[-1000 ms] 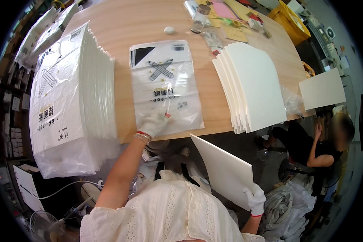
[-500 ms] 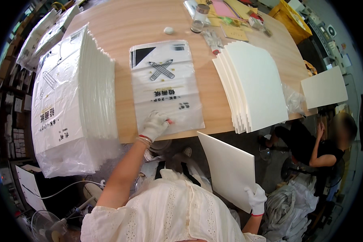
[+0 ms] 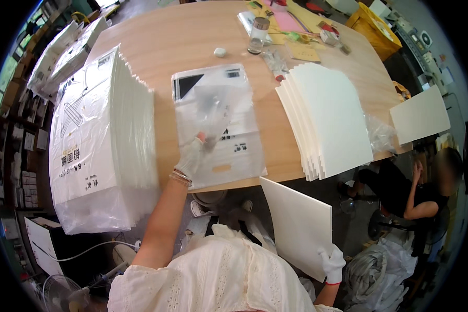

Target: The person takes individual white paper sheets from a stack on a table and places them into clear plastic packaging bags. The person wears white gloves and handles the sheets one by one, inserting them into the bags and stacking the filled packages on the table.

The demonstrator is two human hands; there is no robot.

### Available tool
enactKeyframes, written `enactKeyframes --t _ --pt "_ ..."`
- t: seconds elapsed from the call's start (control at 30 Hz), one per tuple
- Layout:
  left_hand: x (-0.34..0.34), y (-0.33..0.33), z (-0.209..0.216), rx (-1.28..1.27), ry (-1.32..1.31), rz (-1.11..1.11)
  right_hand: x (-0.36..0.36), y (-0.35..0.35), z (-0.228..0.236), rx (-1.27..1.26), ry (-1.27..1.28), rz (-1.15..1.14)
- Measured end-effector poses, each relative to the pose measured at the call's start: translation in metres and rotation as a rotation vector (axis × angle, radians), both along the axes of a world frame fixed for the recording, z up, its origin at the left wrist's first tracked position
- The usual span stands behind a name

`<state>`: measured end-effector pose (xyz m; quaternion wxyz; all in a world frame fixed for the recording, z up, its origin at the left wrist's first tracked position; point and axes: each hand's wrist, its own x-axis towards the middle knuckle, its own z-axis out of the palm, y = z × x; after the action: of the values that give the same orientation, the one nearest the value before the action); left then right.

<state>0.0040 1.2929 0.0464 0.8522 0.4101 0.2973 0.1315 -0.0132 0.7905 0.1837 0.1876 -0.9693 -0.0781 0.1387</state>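
Observation:
A clear printed plastic bag [image 3: 234, 156] with a handle slot lies at the near middle of the table. My gloved left hand [image 3: 193, 152] is closed on the bag's film, a bare fingertip showing. Above that hand the film is raised and blurred, covering part of the print; its fingers are partly smeared by motion. Off the table's front edge, my gloved right hand [image 3: 332, 264] grips a thin stack of white paper sheets [image 3: 301, 223] by its lower right corner. The stack is tilted, its upper corner near the table edge.
Filled bags of paper [image 3: 88, 130] stand in a tall pile at left. Fanned stacks of white paper [image 3: 333, 114] lie at right. Farther back are a glass jar [image 3: 257, 36] and a small white object [image 3: 220, 52]. Another person [image 3: 421, 187] sits at right.
My left hand has moved away from me over the bag, lifting its film and uncovering the handle slot. The right hand keeps its hold on the stack, nearly still.

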Motion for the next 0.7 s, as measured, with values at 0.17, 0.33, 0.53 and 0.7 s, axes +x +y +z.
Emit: enactKeyframes --t 0.17,0.33,0.53,0.7 --pt "0.087 -0.03 0.082 -0.158 -0.25 0.023 -0.011 -0.03 -0.01 0.018 -0.019 -0.086" --pt "0.265 -0.066 0.159 0.008 -0.728 -0.351 -0.022 -0.048 0.019 0.14 -0.041 -0.203" --pt "0.425 -0.267 0.227 0.988 -0.402 -0.423 -0.058 -0.108 -0.005 0.328 -0.142 -0.346" --pt "0.492 -0.415 0.195 1.2 -0.343 -0.637 -0.123 -0.16 -0.053 0.422 -0.058 -0.451"
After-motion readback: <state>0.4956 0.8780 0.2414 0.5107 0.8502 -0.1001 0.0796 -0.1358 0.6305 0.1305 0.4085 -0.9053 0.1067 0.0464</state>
